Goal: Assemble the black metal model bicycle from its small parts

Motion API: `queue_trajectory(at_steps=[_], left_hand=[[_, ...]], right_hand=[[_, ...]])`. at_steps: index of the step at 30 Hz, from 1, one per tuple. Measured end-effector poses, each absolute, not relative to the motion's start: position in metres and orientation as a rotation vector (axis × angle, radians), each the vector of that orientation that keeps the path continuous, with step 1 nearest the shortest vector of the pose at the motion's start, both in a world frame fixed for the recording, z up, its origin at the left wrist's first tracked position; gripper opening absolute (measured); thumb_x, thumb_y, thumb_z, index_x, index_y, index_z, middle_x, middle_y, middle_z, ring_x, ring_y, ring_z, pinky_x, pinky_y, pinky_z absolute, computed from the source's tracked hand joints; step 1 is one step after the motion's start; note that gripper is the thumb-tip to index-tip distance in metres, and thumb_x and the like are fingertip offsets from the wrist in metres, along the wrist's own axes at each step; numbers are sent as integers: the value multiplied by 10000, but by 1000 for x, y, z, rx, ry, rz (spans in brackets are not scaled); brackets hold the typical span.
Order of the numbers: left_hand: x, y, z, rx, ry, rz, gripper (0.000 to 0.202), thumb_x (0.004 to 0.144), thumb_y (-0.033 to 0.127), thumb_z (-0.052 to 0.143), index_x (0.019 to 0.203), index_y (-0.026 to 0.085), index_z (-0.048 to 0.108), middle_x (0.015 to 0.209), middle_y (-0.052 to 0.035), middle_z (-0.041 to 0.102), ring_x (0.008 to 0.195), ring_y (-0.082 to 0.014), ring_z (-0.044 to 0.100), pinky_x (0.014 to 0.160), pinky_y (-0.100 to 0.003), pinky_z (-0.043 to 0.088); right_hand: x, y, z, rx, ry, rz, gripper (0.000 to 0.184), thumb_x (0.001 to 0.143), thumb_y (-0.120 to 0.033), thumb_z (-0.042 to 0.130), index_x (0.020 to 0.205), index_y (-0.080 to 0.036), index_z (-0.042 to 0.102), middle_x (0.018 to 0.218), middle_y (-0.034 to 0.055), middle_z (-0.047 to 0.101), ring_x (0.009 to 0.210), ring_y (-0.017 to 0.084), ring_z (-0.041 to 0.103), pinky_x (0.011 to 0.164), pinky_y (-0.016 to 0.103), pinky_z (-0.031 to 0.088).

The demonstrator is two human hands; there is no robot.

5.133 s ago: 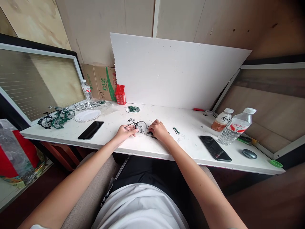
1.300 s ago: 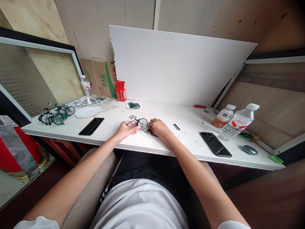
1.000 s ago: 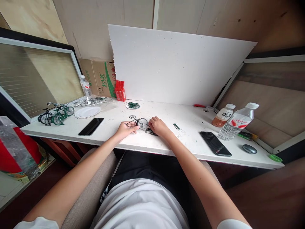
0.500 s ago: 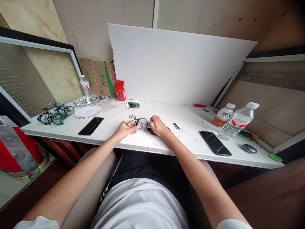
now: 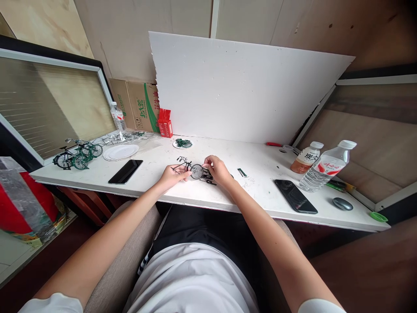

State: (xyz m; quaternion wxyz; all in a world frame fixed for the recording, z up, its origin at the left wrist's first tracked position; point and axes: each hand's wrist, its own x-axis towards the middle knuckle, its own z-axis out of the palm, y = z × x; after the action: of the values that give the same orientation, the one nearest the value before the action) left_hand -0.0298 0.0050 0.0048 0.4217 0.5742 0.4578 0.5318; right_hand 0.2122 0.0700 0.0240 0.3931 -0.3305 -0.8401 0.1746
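Observation:
My left hand (image 5: 171, 177) is closed on a small black model bicycle (image 5: 185, 165), thumb and fingers gripping it low down. The handlebar end points up and away from me. A black spoked wheel (image 5: 196, 171) stands at the bicycle's right side, between my two hands. My right hand (image 5: 217, 169) is pinched, its fingertips at the right rim of this wheel; the exact contact is partly hidden by the fingers. Under and beside the right hand lie more black model parts (image 5: 211, 181), partly covered by it.
Finished-looking model bicycles (image 5: 78, 154) stand at the left by white paper plates (image 5: 121, 151) and a phone (image 5: 125, 171). Green parts (image 5: 183, 143) lie on a small plate behind. Green strips (image 5: 242, 172), another phone (image 5: 295, 196), bottles (image 5: 327, 166) and a mouse (image 5: 342, 203) are to the right.
The wheel has shifted slightly right and down. My right hand has risen a little and its fingertips have come to the wheel's rim, showing more of the black parts below.

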Motion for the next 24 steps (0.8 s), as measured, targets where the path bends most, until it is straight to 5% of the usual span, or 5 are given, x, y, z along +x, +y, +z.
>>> queue_trajectory(at_steps=[11, 19, 24], left_hand=[[-31, 6, 4, 1436, 1145, 1337, 464, 689, 495, 945, 964, 153, 794, 1012, -102, 787, 677, -167, 693, 704, -326, 563], [-31, 6, 4, 1442, 1159, 1346, 498, 667, 516, 952, 959, 146, 792, 1012, -113, 791, 678, -175, 700, 701, -337, 577], [-31, 8, 2, 1443, 1153, 1351, 494, 677, 512, 948, 961, 141, 789, 1007, -114, 782, 684, -174, 697, 701, -338, 578]], right_hand=[[207, 71, 16, -815, -2140, 462, 165, 1007, -363, 593, 968, -215, 654, 955, 37, 733, 817, 181, 636, 765, 303, 483], [209, 73, 17, -814, -2173, 326, 268, 1011, -159, 477, 1107, -189, 726, 1022, 95, 719, 952, 215, 664, 876, 337, 503], [208, 71, 20, -938, -2163, 388, 279, 1067, -256, 355, 1103, -195, 625, 930, 59, 682, 794, 208, 596, 773, 325, 467]])
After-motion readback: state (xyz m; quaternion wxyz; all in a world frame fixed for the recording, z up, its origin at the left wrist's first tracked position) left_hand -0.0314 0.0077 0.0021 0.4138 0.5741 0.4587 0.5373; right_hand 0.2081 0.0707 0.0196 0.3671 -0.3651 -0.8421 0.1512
